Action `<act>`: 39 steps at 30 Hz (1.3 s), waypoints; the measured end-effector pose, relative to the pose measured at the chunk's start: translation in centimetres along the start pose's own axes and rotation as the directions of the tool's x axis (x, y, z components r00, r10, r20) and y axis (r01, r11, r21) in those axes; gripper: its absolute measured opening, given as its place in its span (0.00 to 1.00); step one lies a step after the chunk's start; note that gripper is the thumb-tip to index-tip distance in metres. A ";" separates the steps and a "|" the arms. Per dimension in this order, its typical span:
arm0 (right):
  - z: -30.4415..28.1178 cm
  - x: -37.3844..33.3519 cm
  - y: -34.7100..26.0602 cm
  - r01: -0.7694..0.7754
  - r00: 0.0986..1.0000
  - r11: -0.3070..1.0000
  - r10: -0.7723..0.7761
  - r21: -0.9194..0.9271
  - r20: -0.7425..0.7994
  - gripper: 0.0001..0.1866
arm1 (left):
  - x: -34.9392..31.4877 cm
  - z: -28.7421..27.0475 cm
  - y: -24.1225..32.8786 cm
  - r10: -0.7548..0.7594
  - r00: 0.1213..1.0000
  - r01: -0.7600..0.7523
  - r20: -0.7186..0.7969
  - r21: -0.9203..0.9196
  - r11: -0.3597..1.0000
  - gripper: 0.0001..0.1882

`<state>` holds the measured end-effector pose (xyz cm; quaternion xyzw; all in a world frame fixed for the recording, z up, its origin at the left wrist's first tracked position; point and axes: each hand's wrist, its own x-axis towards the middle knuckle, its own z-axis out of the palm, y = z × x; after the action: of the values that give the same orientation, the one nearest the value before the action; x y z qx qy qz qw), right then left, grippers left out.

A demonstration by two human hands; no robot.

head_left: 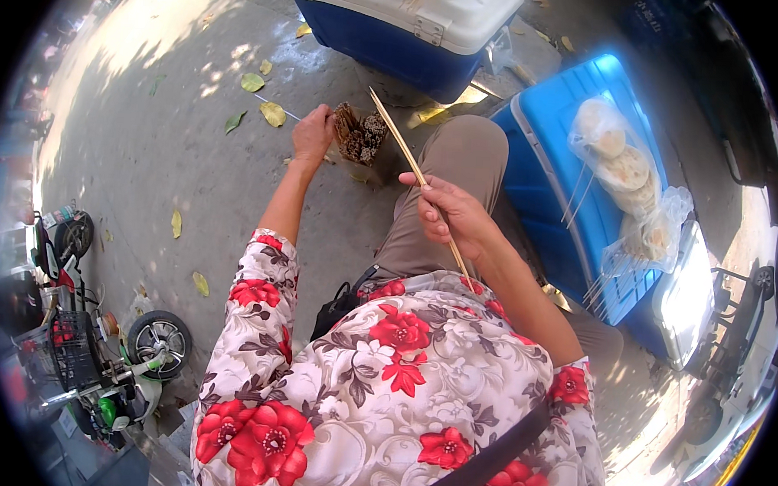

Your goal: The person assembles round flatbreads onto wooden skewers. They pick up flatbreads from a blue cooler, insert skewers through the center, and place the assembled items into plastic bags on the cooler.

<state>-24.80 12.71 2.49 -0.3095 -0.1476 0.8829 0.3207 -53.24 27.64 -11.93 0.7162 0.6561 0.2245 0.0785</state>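
Note:
My right hand (pixel 456 215) is closed around a pair of long wooden chopsticks (pixel 392 130), whose far tips point up and left. Beside an open-topped box (pixel 355 169), my left hand (pixel 312 135) has its fingers closed at the rim; what they grip is hidden. Dark brown, bumpy pieces (pixel 361 136) stand packed in the box. A thin white stick (pixel 278 110) shows just beyond the left hand, and I cannot tell whether the fingers hold it. The chopsticks' tips are apart from the brown pieces.
A blue cooler with a white lid (pixel 390 8) stands ahead. To the right, a bright blue box (pixel 554 146) carries bagged round pale foods on sticks (pixel 618 157). Another white-lidded cooler (pixel 682 291) is beside it. Leaves (pixel 273 114) dot the pavement; a parked scooter (pixel 98 352) is at left.

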 end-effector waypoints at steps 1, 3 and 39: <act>0.0 0.0 0.0 0.002 1.000 1.000 -0.002 -0.001 0.000 0.16 | 0.0 -0.1 0.1 0.003 1.000 -0.003 0.006 0.016 1.000 0.09; -0.1 0.1 0.1 0.006 1.000 1.000 -0.006 -0.006 0.000 0.16 | 0.0 -0.1 0.0 -0.055 0.998 0.055 0.019 -0.035 0.998 0.09; -3.8 -17.1 -3.2 0.699 0.485 0.623 -0.774 -0.351 -0.408 0.18 | -3.8 -8.8 34.6 0.781 0.617 -0.597 -0.097 -0.704 0.385 0.09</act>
<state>-10.54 4.10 8.77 -0.4646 -0.2330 0.5265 0.6728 -25.87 17.91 9.11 0.8635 0.1480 0.3657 0.3141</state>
